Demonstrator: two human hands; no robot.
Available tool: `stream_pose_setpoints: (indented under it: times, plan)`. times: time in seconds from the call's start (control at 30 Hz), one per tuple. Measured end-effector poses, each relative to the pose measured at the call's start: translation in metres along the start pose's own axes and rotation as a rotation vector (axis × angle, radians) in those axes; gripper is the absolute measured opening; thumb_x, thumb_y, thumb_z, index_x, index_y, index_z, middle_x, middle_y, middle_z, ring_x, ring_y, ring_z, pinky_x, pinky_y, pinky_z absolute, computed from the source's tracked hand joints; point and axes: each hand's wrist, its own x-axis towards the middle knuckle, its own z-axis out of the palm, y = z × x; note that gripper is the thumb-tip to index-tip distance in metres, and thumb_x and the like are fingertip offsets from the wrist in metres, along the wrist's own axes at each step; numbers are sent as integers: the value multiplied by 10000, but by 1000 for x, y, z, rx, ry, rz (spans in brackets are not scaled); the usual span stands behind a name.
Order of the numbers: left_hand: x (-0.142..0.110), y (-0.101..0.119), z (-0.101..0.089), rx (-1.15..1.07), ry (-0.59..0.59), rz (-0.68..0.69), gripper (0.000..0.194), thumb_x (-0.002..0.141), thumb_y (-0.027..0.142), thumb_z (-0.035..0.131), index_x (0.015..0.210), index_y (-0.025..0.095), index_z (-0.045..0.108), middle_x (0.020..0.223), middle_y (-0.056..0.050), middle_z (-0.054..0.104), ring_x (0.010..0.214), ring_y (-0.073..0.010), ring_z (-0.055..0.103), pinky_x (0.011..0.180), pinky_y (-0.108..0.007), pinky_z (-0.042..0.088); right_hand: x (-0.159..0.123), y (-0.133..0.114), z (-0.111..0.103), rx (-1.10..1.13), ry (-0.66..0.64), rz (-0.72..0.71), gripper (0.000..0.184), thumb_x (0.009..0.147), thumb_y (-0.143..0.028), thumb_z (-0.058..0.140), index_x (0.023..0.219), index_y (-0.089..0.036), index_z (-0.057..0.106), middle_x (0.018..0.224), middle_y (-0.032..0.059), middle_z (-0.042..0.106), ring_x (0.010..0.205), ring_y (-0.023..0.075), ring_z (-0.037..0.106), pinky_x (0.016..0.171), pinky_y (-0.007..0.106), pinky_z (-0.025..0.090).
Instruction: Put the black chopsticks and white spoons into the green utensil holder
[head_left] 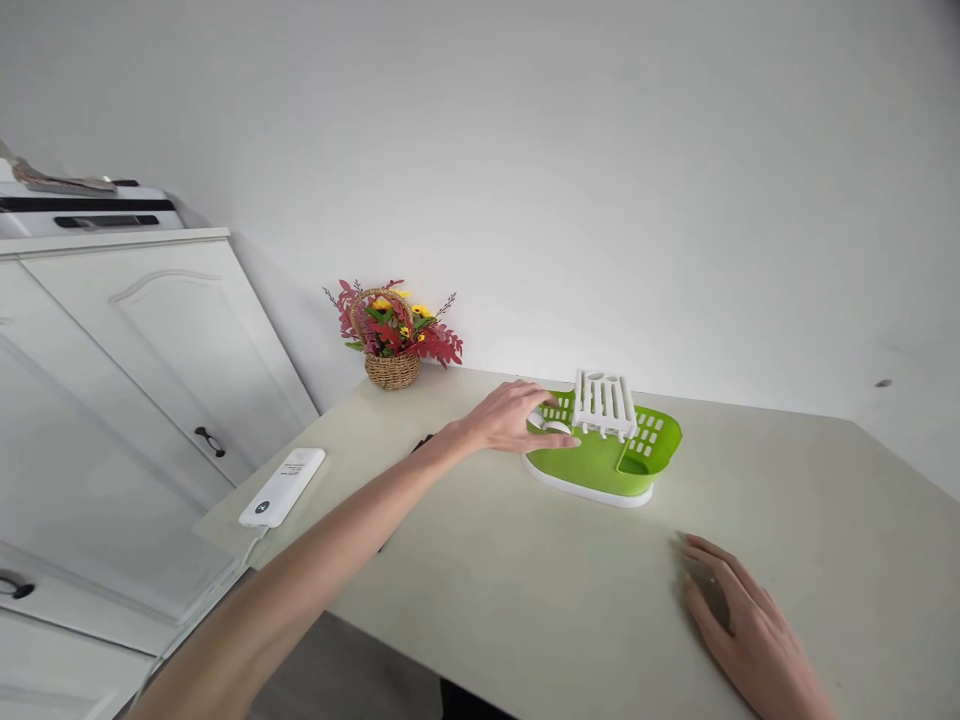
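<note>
A green sink caddy (592, 465) with a white base stands on the table. Across its top sits a white slotted rack (604, 400) with small hooks on its front edge. My left hand (514, 418) reaches to the caddy's left pocket, thumb and fingers spread around white rounded pieces (556, 428) that look like spoon heads. Whether the fingers touch them is hard to see. The thumb lies in front of the green wall. My right hand (739, 620) rests on the tabletop to the front right, fingers loosely curved and apart, holding nothing visible.
A wicker basket (393, 371) of red and yellow artificial flowers stands at the back left. On the left edge lies a white power strip or power bank (283, 487) with a cable. A dark object (424, 441) is partly hidden behind my left forearm. White cabinets (150, 380) border the left.
</note>
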Motion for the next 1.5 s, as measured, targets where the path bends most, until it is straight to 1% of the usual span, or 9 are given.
stream_pose_setpoints:
  times: [0.1, 0.23, 0.33, 0.57, 0.73, 0.9, 1.17, 1.37, 1.5]
  plan:
    - [6, -2, 6, 48, -38, 28, 620, 843, 761, 635, 1110, 207, 720, 1088, -83, 765, 1045, -264, 693, 966, -360, 472, 1, 0, 0, 8, 0, -1, 396, 1006, -473, 407, 1354, -325, 522, 1492, 34, 558, 1285, 281, 597, 1081, 481, 460]
    - [15, -6, 13, 133, -28, 97, 582, 856, 757, 621, 992, 206, 753, 902, -74, 764, 911, -253, 704, 889, -355, 476, 2, 1, 1, 14, -3, 11, 397, 1002, -471, 417, 1353, -323, 530, 1491, 40, 563, 1284, 282, 598, 1094, 484, 457]
    - [20, -8, 15, 179, -31, 150, 567, 883, 742, 599, 913, 199, 759, 838, -71, 752, 856, -242, 699, 837, -342, 474, 2, 3, 1, 6, -17, 26, 395, 1003, -471, 426, 1354, -325, 532, 1504, 34, 555, 1288, 280, 596, 1087, 491, 468]
    - [25, -12, 18, 214, -103, 158, 532, 959, 694, 523, 867, 228, 764, 836, -34, 754, 840, -202, 711, 629, -270, 409, 2, 14, 3, -29, -51, 1, 402, 992, -478, 469, 1376, -366, 515, 1511, 6, 552, 1252, 271, 630, 999, 464, 544]
    - [30, -15, 21, 176, -117, 222, 464, 966, 645, 562, 872, 253, 793, 871, -7, 782, 903, -191, 728, 584, -275, 375, 2, 15, 4, -31, -36, -10, 403, 989, -481, 477, 1371, -361, 525, 1505, 13, 557, 1246, 270, 638, 985, 448, 556]
    - [33, -19, 26, 93, -59, 296, 428, 977, 595, 586, 839, 257, 810, 908, -11, 807, 881, -176, 738, 584, -274, 382, 2, 11, 4, -40, -29, -4, 396, 995, -473, 465, 1367, -352, 529, 1510, 26, 554, 1257, 272, 631, 971, 443, 562]
    - [30, -24, 34, 107, 52, 413, 518, 969, 630, 572, 768, 195, 768, 784, -52, 770, 736, -177, 705, 574, -278, 394, 2, 13, 4, -57, -35, -7, 394, 995, -481, 467, 1368, -366, 519, 1518, 5, 547, 1268, 263, 628, 947, 431, 572]
    - [30, -17, 26, 114, 111, 423, 559, 992, 638, 511, 753, 177, 717, 691, -37, 717, 627, -144, 644, 563, -263, 385, 3, 10, 4, -58, -25, -4, 387, 996, -483, 464, 1361, -366, 520, 1513, 2, 552, 1257, 262, 635, 935, 432, 577]
    - [30, -10, 17, 171, 132, 456, 526, 1011, 603, 505, 769, 181, 707, 674, -33, 694, 603, -144, 622, 549, -264, 376, 2, 9, 2, -61, -23, -9, 385, 996, -486, 466, 1359, -369, 521, 1507, 0, 555, 1253, 258, 638, 934, 429, 579]
